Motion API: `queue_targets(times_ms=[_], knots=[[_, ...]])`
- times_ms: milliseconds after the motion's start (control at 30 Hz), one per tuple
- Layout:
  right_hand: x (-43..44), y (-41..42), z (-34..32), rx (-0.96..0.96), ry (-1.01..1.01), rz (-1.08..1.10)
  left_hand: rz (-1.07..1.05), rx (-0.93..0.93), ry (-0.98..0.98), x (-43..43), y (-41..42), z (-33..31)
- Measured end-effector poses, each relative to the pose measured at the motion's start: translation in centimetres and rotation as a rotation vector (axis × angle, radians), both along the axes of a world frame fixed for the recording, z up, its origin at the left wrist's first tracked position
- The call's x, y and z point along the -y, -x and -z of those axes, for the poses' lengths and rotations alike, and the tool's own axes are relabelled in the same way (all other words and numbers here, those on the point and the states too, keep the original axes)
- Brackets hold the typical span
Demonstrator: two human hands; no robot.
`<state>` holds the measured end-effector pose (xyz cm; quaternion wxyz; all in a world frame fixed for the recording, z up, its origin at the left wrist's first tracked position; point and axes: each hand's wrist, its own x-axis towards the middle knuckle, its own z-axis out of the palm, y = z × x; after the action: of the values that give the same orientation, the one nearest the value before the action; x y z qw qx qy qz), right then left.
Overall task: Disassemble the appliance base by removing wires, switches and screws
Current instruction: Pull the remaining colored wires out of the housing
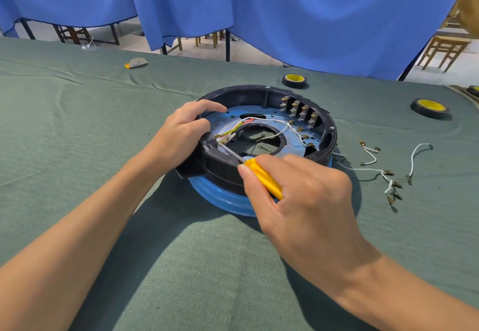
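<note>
Black-and-blue base (261, 92): set on green cloth (77, 123), mid-table. Rim gripped by left hand (178, 139). Yellow-handled screwdriver (264, 179) grasped in right hand (300, 196), blade laid towards inner wires (233, 129); tip contact possibly made, not clearly seen. Just right of base, loose wires (373, 159) are laid. Beyond, tape rolls (294, 80).

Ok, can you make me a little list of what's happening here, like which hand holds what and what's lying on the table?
left hand: grips the rim of the appliance base
right hand: holds a yellow screwdriver, with its tip inside the base
inner wires: white, red and green-yellow, lying in the base
loose wires: on the green cloth, right of the base
tape rolls: one behind the base, one further right
</note>
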<state>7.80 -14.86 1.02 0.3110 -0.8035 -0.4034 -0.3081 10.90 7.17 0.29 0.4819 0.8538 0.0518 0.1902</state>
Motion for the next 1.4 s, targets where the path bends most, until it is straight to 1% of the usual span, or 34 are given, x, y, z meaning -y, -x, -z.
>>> queue_targets(times_ms=[267, 467, 633, 833, 1400], knots=[[-0.3, 0.2, -0.4, -0.049, -0.025, -0.017, 0.001, -0.013, 0.0, 0.0, 0.0, 0.0], [-1.0, 1.1, -0.9, -0.014, -0.03, 0.002, -0.025, -0.028, -0.018, 0.4, 0.2, -0.2], [-1.5, 1.5, -1.3, 0.097, 0.028, 0.04, -0.022, -0.023, -0.022, 0.3, 0.2, -0.2], [-2.1, 2.2, -1.6, 0.124, 0.216, 0.133, -0.014, -0.008, 0.029, 0.3, 0.1, -0.1], [-2.8, 2.3, -2.4, 0.085, 0.207, 0.104, -0.024, -0.024, 0.014, 0.4, 0.2, -0.2]])
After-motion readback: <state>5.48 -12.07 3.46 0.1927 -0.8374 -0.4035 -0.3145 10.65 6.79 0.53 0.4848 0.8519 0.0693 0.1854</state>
